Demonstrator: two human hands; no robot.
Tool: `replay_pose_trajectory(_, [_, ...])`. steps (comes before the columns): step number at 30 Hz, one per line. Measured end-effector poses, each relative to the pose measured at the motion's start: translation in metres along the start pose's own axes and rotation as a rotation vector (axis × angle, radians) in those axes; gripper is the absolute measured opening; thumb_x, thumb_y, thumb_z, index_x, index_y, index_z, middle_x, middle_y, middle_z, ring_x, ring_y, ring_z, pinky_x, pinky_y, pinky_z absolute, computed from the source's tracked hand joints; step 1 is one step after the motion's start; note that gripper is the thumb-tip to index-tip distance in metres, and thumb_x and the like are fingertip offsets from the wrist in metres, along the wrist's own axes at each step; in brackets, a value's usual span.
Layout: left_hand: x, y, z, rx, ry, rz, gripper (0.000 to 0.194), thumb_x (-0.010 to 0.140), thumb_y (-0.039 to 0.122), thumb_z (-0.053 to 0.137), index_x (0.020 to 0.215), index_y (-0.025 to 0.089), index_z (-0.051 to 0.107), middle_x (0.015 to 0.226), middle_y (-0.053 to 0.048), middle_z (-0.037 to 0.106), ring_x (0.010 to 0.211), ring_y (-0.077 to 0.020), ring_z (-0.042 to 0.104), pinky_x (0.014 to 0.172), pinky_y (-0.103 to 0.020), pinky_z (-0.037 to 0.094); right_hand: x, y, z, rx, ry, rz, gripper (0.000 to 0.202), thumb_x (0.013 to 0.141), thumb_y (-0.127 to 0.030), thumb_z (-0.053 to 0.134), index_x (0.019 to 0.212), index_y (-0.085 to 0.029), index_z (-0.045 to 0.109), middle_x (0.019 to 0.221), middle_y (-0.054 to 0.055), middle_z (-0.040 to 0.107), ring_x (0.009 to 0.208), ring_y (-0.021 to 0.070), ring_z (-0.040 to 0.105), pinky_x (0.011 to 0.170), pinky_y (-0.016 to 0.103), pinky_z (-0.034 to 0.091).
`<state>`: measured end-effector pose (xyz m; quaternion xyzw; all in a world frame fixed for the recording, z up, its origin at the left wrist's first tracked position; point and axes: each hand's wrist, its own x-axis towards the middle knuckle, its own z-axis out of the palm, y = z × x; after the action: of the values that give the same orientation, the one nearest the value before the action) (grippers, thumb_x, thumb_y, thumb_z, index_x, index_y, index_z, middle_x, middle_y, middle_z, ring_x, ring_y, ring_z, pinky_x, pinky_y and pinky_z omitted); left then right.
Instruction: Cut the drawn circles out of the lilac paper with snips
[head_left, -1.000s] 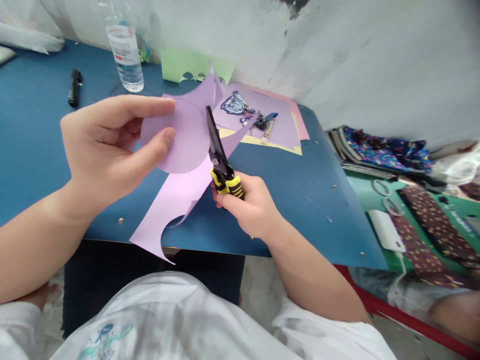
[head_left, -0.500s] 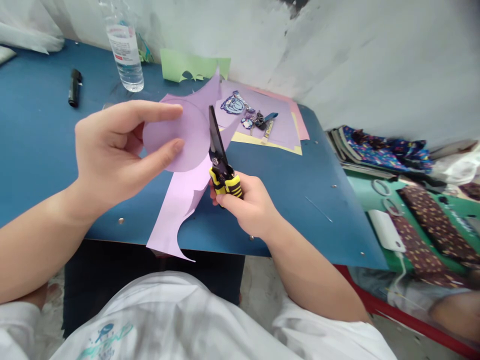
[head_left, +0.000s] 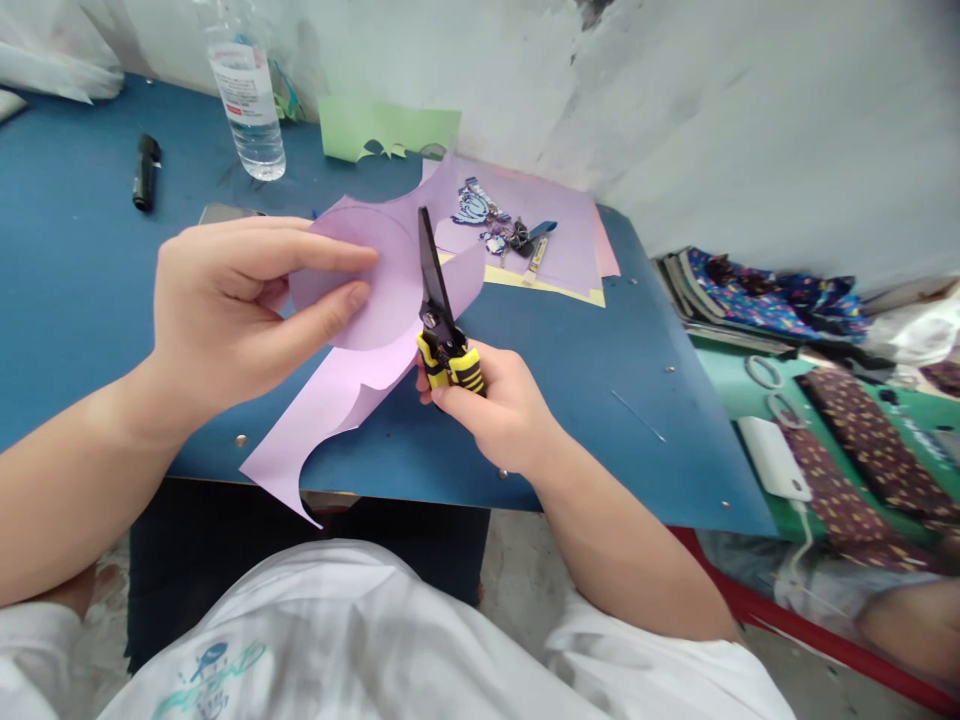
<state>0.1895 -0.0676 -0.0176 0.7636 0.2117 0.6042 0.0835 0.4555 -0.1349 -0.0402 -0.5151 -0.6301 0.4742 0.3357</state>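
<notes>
My left hand pinches a sheet of purple paper between thumb and fingers. A round, partly cut disc shape shows in it, and a curved leftover strip trails down past the table's front edge. In my right hand are black scissors with yellow-and-black handles. Their blades point up and away, at the right edge of the round part, and look closed or nearly so. Both hands are raised over the blue table.
A water bottle and a black marker stand or lie at the back left. Green paper rests by the wall. Keys with charms lie on stacked coloured sheets. At right, patterned cloth and a white power bank occupy a green surface.
The purple paper has turned a little, its hanging strip swinging left. My left hand has shifted slightly with it, while my right hand and the scissors stay almost in place.
</notes>
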Motion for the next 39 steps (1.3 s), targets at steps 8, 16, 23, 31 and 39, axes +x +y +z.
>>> replay_pose_trajectory(8, [-0.0031, 0.0010, 0.0002, -0.005, 0.008, -0.057, 0.041, 0.074, 0.011, 0.093, 0.110, 0.030, 0.098, 0.079, 0.003, 0.082, 0.053, -0.0050, 0.047, 0.041, -0.022, 0.026, 0.0006, 0.0009, 0.0013, 0.012, 0.017, 0.013, 0.010, 0.078, -0.035, 0.069, 0.084, -0.027, 0.070, 0.077, -0.003, 0.068, 0.081, 0.0231, 0.067, 0.077, 0.041, 0.049])
replay_pose_trajectory(16, [-0.0047, 0.0015, 0.0003, -0.009, 0.008, -0.058, 0.041, 0.076, 0.011, 0.092, 0.113, 0.028, 0.097, 0.082, 0.004, 0.083, 0.054, -0.0029, 0.045, 0.042, -0.020, 0.025, 0.0007, 0.0012, 0.0004, -0.011, 0.016, -0.002, 0.007, 0.079, -0.033, 0.070, 0.083, -0.027, 0.068, 0.074, -0.004, 0.066, 0.077, 0.0213, 0.064, 0.075, 0.039, 0.048])
replay_pose_trajectory(23, [-0.0039, 0.0078, 0.0066, -0.033, 0.085, -0.145, 0.040, 0.070, 0.012, 0.092, 0.105, 0.031, 0.099, 0.078, 0.002, 0.084, 0.053, -0.0062, 0.048, 0.042, -0.025, 0.025, -0.0014, -0.0003, 0.0012, -0.016, 0.022, 0.006, 0.008, 0.082, -0.033, 0.070, 0.086, -0.027, 0.067, 0.078, -0.004, 0.066, 0.078, 0.0212, 0.064, 0.075, 0.040, 0.048])
replay_pose_trajectory(31, [-0.0051, 0.0092, 0.0067, -0.047, 0.082, -0.184, 0.037, 0.071, 0.010, 0.089, 0.101, 0.029, 0.098, 0.077, 0.001, 0.084, 0.051, -0.0061, 0.046, 0.040, -0.027, 0.022, -0.0014, -0.0029, 0.0007, -0.038, 0.021, 0.013, 0.009, 0.080, -0.035, 0.067, 0.083, -0.027, 0.065, 0.076, -0.003, 0.064, 0.077, 0.0219, 0.063, 0.074, 0.041, 0.046])
replay_pose_trajectory(39, [-0.0069, 0.0089, 0.0067, -0.054, 0.083, -0.220, 0.035, 0.073, 0.010, 0.089, 0.101, 0.028, 0.098, 0.080, 0.001, 0.086, 0.053, -0.0086, 0.057, 0.042, -0.028, 0.029, -0.0016, -0.0036, -0.0003, -0.052, 0.029, 0.012, 0.008, 0.079, -0.035, 0.067, 0.081, -0.028, 0.064, 0.073, -0.004, 0.062, 0.077, 0.0217, 0.062, 0.075, 0.041, 0.047])
